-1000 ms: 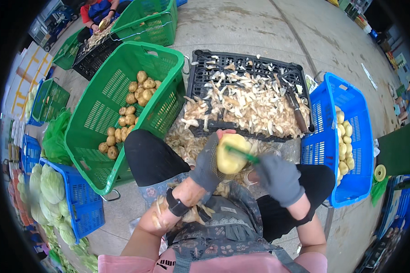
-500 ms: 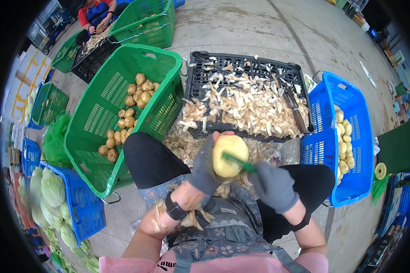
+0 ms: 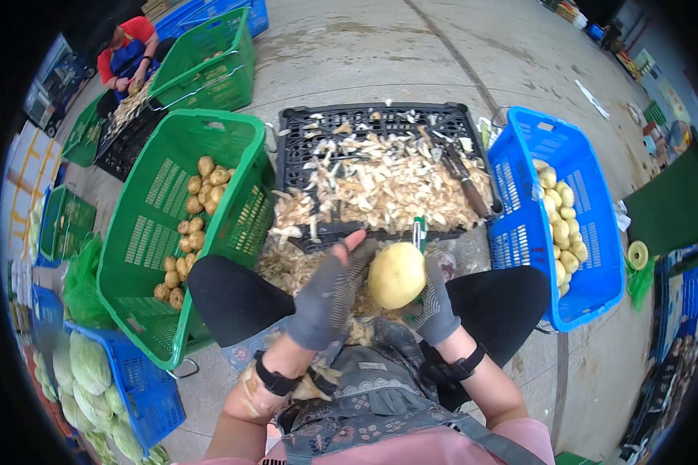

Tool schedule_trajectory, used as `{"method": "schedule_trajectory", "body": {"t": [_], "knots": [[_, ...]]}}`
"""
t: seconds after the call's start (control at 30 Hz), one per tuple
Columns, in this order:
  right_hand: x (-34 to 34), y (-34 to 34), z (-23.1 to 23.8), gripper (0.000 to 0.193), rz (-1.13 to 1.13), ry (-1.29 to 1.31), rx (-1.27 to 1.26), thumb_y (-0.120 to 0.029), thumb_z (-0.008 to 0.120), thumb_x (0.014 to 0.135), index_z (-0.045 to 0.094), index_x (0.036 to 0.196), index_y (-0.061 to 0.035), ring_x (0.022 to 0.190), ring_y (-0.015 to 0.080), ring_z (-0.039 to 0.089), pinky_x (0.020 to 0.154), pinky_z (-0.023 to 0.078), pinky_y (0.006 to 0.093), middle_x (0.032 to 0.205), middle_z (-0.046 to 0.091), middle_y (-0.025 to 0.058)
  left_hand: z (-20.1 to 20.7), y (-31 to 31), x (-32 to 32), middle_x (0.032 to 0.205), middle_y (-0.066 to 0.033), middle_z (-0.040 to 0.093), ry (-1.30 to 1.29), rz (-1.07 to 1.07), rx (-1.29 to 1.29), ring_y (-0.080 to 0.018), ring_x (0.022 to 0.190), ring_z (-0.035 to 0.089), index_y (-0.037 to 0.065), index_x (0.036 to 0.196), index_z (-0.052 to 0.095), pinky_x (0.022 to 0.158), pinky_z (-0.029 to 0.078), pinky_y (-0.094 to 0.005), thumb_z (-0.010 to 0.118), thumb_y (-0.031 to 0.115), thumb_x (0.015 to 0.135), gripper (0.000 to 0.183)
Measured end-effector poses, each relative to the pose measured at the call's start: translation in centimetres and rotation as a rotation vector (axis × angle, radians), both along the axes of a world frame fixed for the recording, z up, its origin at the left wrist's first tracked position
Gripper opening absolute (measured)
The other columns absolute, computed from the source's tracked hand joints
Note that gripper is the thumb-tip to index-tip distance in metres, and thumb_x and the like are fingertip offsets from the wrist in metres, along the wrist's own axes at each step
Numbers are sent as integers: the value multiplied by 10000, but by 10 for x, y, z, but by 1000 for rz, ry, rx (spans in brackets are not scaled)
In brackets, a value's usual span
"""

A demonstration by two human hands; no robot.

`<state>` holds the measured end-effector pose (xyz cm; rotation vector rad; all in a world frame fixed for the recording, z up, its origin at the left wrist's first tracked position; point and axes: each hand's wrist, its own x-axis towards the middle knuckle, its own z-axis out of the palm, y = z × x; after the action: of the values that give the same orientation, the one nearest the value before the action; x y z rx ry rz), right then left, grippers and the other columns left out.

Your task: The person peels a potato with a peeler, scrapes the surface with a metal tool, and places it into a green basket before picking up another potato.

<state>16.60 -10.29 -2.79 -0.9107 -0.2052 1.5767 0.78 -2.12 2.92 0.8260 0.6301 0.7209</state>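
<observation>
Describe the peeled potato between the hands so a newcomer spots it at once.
Start from the black plastic crate strewn with pale potato peelings. Just below its near edge, a rounded, pale-yellow peeled potato sits between the grey-gloved left hand and right hand. Unlike the smaller-looking peeled potatoes, it is outside the blue plastic basket on the right.

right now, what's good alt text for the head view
A peeled potato sits between a person's gloved left hand and right hand, which holds a green peeler. Beyond is a black crate strewn with peelings, flanked by unpeeled potatoes in a green basket, left, and peeled ones in a blue basket, right.
</observation>
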Motion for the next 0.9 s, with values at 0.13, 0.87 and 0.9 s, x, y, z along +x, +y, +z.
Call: {"method": "schedule_trajectory", "body": {"t": [0.13, 0.87, 0.9], "knots": [[26, -10, 6, 614, -106, 211, 88, -536, 400, 879, 380, 1305, -93, 1109, 252, 515, 901, 448, 387, 1278, 469, 87, 12, -1, 10, 1080, -149, 525, 137, -49, 159, -198, 1028, 492, -38, 1134, 467, 917, 366, -310, 362, 299, 954, 397], [293, -71, -18, 415, -738, -835, -251, -168, 420, 885, 419, 1267, -4, 1150, 224, 470, 950, 379, 312, 1285, 468, 112, 42, 131, -338, 654, -6, 465, 1036, 741, 528, -77, 652, 438, 31, 767, 513, 603, 386, -237, 488, 314, 902, 314], [290, -58, -6, 414, -835, -628, -282, -176, 411, 911, 396, 1289, -8, 1134, 199, 482, 922, 398, 280, 1283, 470, 92, 29, 142, -365, 696, -25, 507, 1178, 667, 578, -102, 675, 478, 32, 816, 529, 627, 404, -251, 508, 321, 878, 296]]}}
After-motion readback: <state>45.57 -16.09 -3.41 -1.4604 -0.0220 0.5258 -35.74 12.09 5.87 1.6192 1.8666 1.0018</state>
